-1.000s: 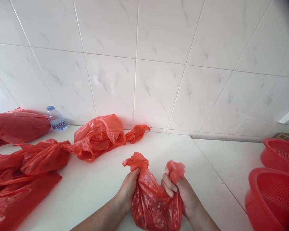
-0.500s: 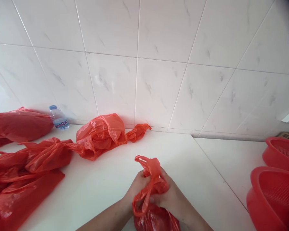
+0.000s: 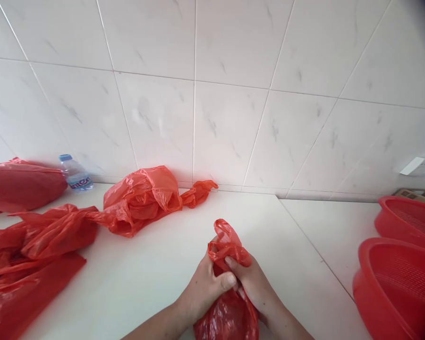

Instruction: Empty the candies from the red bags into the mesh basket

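A shiny red plastic bag (image 3: 230,316), bulging at the bottom, is in front of me at the lower middle of the view. My left hand (image 3: 208,285) is closed around the left side of its gathered neck, thumb lying across the front. On the right side, my right hand (image 3: 250,281) grips the same neck, with its thumb pressed on the plastic. The bag's looped handles (image 3: 228,241) stick up above both hands. What the bag contains is hidden by the plastic.
Several red plastic bags (image 3: 56,236) lie on the left of the white counter (image 3: 134,288); one bunched bag (image 3: 141,198) rests near the tiled wall (image 3: 156,123). A water bottle (image 3: 76,174) stands at the back left. Two red plastic baskets (image 3: 400,283) sit at the right.
My hands have shifted along the bag's neck, and both thumbs now show in front of it. The handle loops have changed shape, and the view has turned slightly to the right.
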Demonstrator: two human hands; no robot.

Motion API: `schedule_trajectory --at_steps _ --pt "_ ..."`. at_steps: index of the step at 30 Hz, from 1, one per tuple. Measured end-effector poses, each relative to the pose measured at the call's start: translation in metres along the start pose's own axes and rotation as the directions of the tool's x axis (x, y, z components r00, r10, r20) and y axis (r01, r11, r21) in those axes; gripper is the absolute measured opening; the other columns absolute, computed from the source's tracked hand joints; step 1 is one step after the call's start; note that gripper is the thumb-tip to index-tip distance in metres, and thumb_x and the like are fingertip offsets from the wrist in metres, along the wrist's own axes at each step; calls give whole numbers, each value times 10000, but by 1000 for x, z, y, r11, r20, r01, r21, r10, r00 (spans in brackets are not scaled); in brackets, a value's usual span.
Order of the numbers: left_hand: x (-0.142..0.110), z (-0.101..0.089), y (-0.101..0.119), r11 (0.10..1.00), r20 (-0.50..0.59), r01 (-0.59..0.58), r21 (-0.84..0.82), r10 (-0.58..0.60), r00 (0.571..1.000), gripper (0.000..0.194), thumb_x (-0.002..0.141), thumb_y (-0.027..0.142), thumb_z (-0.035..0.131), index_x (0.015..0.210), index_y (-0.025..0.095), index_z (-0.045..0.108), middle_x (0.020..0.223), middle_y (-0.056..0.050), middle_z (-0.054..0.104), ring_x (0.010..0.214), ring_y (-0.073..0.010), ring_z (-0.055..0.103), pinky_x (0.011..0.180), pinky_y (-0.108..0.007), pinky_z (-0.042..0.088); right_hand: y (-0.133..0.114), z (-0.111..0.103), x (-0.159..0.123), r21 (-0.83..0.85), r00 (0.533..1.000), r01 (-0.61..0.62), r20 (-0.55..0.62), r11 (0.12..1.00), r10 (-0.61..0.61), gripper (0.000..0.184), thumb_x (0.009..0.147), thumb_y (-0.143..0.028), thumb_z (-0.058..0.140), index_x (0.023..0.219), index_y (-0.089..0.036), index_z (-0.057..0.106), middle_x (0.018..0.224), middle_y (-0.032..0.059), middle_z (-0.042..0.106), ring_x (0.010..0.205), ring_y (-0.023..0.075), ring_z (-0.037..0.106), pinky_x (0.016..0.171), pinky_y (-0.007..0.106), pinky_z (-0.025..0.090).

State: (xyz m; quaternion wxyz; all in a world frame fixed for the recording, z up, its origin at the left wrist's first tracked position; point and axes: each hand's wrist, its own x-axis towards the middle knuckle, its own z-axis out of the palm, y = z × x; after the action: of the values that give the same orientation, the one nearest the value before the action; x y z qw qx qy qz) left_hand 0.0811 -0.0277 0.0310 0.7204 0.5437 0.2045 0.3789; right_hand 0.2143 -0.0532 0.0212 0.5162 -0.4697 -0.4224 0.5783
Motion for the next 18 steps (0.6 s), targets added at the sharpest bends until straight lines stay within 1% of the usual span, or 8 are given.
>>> schedule_trajectory --at_steps 2,4,8,11,13,15,16,18 --pt "1 0 0 997 -20 77 -7 -77 997 436 836 546 506 693 146 604 634 -67 633 694 -225 635 661 -314 486 0 1 -2 -73 1000 24 14 997 -23 305 809 -495 606 819 -192 569 467 -64 446 416 65 364 421 205 262" --pt "1 -1 0 983 -58 177 -56 -180 982 555 890 567 359 613 151 599 544 -67 608 659 -228 638 641 -316 482 0 1 -4 -109 998 30 63 994 -23 287 820 -478 600 870 -199 558 475 -59 481 390 60 354 395 201 236" --pt "3 -6 -4 943 -108 246 -222 -275 956 541 873 577 399 626 146 613 542 -62 628 634 -222 642 653 -318 490 0 -5 -5 48 984 10 175 999 -18 322 818 -399 609 1076 -223 530 572 -45 566 366 41 321 389 195 205" --pt "3 -10 -6 917 -121 250 -312 -299 946 471 860 533 476 681 126 632 603 -72 660 621 -211 644 662 -322 496 -1 -11 -6 244 969 -28 245 969 -34 388 802 -409 615 1141 -240 529 725 -8 604 432 46 353 463 208 288" --pt "4 -12 -7 901 -137 233 -365 -300 944 390 853 484 527 784 121 654 663 -74 682 649 -210 653 686 -327 500 -1 -15 -6 362 964 -63 264 930 -37 427 819 -561 535 1078 -223 573 782 23 598 487 71 390 518 237 349" --pt "5 -13 -6 887 -149 215 -409 -297 943 333 849 438 559 920 128 658 766 -85 703 720 -215 665 739 -342 501 1 -19 -4 420 966 -102 259 902 -12 513 825 -670 426 942 -203 605 742 25 576 513 89 409 542 252 375" --pt "5 -14 -6 880 -149 211 -425 -298 943 325 850 418 566 987 135 649 835 -95 708 768 -220 669 774 -351 498 2 -21 -3 425 969 -117 249 897 9 511 828 -673 419 863 -197 602 690 12 555 513 93 412 544 252 378" --pt "5 -16 -6 869 -140 208 -449 -298 944 332 856 381 570 1087 149 622 987 -114 694 864 -227 662 842 -364 482 3 -24 -1 393 971 -138 233 909 46 401 819 -589 527 748 -196 558 602 -24 506 500 89 416 544 243 379"
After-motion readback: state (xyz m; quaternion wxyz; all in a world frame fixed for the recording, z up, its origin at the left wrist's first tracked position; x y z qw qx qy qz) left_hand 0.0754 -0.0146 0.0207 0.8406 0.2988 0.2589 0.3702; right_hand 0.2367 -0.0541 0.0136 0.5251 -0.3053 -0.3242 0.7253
